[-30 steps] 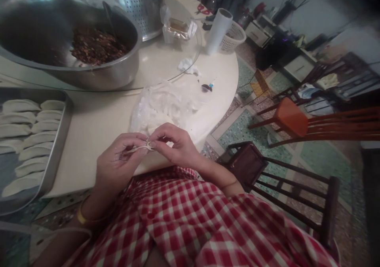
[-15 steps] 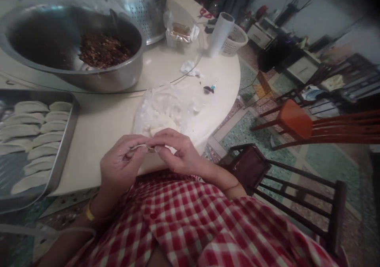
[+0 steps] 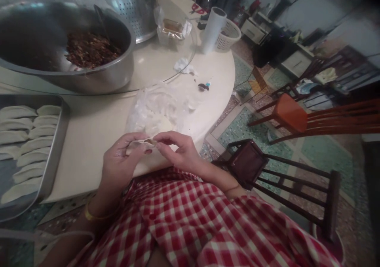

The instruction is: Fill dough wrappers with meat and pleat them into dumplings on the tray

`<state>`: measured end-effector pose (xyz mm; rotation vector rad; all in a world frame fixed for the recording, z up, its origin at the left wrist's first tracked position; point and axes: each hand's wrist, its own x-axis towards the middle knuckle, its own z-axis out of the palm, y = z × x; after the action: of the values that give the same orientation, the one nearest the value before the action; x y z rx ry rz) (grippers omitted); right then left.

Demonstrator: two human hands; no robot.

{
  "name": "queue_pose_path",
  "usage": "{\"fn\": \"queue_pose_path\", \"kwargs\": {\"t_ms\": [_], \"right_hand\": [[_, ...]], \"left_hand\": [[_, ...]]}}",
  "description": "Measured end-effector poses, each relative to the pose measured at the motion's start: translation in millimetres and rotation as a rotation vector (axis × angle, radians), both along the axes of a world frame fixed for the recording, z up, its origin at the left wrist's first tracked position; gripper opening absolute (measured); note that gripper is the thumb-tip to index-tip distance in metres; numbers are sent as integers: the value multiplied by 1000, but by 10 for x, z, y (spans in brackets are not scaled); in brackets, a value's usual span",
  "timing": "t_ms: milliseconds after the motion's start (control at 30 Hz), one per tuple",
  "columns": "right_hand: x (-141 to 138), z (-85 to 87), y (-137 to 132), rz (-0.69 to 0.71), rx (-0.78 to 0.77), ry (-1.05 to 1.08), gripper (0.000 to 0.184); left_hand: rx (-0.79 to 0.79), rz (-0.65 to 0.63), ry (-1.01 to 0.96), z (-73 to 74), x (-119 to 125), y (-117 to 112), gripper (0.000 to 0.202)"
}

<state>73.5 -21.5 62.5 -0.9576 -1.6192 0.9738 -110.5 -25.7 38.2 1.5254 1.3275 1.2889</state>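
Observation:
Both hands meet at the near edge of the round cream table (image 3: 97, 120), above my red checked lap. My left hand (image 3: 118, 164) cups a pale folded dumpling (image 3: 139, 143) in its curled fingers. My right hand (image 3: 178, 150) pinches the dumpling's right end between thumb and fingertips. Just behind the hands lies a clear plastic bag with white dough wrappers (image 3: 157, 108).
A steel tray (image 3: 59, 140) at the left holds several folded dumplings in rows. Behind it sit a big steel bowl of dark minced filling (image 3: 86, 49), a colander (image 3: 127, 2), a white roll (image 3: 212, 29) and a small basket (image 3: 227, 35). Wooden chairs (image 3: 279, 172) stand to the right.
The hands stayed together on the dumpling; the right fingers shifted their pinch along its edge. The view drifted slightly.

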Motion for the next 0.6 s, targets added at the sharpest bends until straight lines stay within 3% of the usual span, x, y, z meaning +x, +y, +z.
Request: {"fn": "queue_pose_path", "kwargs": {"t_ms": [100, 267, 600], "right_hand": [[10, 9, 23, -19, -46, 6, 20], [53, 46, 61, 23, -148, -14, 19], [76, 74, 134, -21, -152, -138, 15]], "left_hand": [[-15, -3, -83, 62, 26, -7, 8], [25, -7, 9, 196, 75, -18, 9], [145, -68, 175, 198, 84, 19, 10]]}}
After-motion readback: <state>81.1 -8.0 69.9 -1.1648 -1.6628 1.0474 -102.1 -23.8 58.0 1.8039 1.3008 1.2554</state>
